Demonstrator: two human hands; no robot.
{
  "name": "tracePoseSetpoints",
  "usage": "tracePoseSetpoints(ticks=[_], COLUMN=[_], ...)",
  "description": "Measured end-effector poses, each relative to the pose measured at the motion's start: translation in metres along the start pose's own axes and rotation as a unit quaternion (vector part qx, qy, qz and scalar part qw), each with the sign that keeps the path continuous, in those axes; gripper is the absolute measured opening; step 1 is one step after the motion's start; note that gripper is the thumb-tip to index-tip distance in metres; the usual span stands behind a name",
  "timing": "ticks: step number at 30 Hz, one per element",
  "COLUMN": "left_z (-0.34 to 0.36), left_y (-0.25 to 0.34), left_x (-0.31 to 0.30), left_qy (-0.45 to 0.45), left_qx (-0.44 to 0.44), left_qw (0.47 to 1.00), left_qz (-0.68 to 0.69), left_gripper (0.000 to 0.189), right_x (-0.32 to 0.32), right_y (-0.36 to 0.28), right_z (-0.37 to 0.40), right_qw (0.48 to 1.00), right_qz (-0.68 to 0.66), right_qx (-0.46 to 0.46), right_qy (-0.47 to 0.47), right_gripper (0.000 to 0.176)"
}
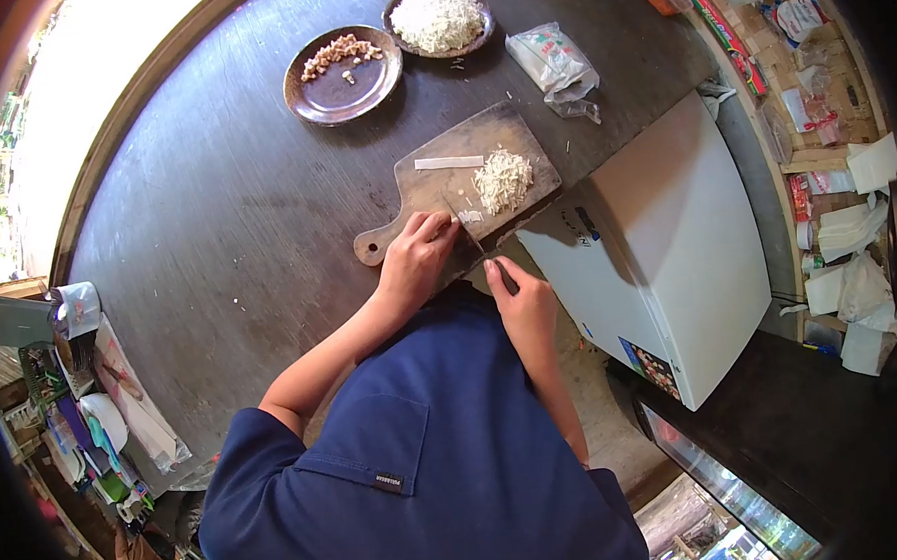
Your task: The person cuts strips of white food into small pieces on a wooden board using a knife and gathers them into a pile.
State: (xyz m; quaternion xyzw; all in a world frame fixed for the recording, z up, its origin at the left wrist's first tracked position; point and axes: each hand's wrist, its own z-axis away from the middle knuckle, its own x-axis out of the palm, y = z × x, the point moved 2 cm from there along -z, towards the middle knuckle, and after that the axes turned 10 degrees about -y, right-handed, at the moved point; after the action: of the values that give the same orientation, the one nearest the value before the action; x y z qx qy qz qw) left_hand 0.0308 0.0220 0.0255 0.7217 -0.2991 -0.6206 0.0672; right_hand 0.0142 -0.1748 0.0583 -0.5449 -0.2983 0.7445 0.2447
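My right hand (525, 302) is closed around the handle of a knife (475, 243), whose thin dark blade points up over the near edge of the wooden cutting board (426, 186). Beside the blade, my left hand (417, 256) presses its curled fingers onto the board. What lies beneath those fingertips is mostly hidden. A few pale cut bits (471, 217) sit just right of them. Farther up the board lies a pale flat strip (448, 163), with a heap of thin pale shreds (504, 180) to its right.
On the dark table (216, 220), a brown plate (321, 110) holds small brown pieces. Another bowl (389, 22) is heaped with pale shreds. A plastic bag (554, 63) lies right of it. A white appliance (667, 240) stands at right; utensils (81, 336) are at left.
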Motion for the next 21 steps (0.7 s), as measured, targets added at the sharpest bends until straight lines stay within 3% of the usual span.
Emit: tracePoseSetpoints(ticks=[21], left_z=[0.004], left_y=[0.0], left_x=[0.005], left_qy=[0.01], left_qx=[-0.015], left_qw=[1.0], left_qz=[-0.005], left_gripper=[0.031], right_x=[-0.008], right_y=[0.002], right_z=[0.009], right_qw=[0.997], right_qz=[-0.044], right_qx=[0.042], right_qy=[-0.038], right_gripper=[0.039])
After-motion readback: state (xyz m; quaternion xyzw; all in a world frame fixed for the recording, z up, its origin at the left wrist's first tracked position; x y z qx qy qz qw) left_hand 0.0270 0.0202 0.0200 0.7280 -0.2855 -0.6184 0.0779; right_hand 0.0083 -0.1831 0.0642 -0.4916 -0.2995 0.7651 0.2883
